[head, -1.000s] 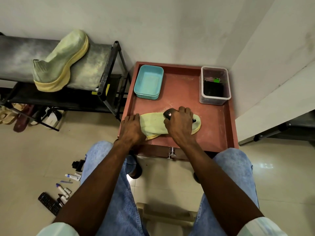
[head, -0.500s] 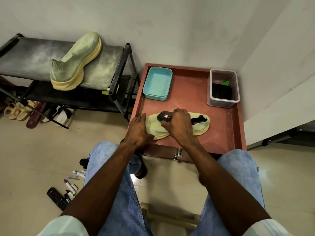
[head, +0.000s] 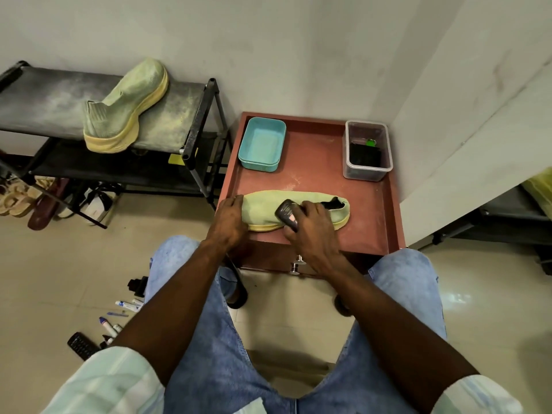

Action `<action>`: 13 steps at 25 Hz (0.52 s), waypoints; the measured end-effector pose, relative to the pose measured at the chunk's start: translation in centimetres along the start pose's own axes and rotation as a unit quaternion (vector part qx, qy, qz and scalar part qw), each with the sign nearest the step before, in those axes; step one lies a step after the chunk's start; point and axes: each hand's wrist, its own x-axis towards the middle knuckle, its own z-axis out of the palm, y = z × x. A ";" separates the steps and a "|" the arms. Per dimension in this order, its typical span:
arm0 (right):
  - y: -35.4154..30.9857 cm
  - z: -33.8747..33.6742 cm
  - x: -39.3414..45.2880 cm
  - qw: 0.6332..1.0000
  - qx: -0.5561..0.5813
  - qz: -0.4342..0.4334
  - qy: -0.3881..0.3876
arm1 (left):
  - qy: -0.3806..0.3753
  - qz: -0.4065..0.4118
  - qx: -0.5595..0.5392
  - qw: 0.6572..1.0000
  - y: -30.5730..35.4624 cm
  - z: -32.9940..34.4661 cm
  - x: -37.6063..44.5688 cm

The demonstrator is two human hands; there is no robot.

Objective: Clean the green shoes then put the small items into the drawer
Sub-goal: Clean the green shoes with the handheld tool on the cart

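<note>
Since a moment ago the brush has slid back from the toe end toward the middle of the shoe, and more of the dark opening at the heel shows. That shoe lies on its side on the red cabinet top, long axis running left to right, toe at the left and heel at the right. His left hand presses on the toe to pin it; whether the fingers curl under I cannot tell. His right hand grips the brush, set on the shoe's near flank just above the yellow sole. I'd judge the next stroke runs along that axis, right toward the heel. A second shoe waits on the rack, well apart.
</note>
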 end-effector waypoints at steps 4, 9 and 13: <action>4.4 -3.6 -1.1 0.966 0.120 0.153 0.173 | 0.125 -0.039 0.018 0.991 1.2 0.0 -0.6; 9.7 -4.3 -1.5 0.915 0.260 0.264 0.161 | 0.066 -0.051 -0.072 0.994 5.4 1.6 -1.9; 10.1 -5.1 -1.2 0.885 0.341 0.306 0.081 | 0.068 -0.063 -0.122 0.988 7.1 3.2 -2.3</action>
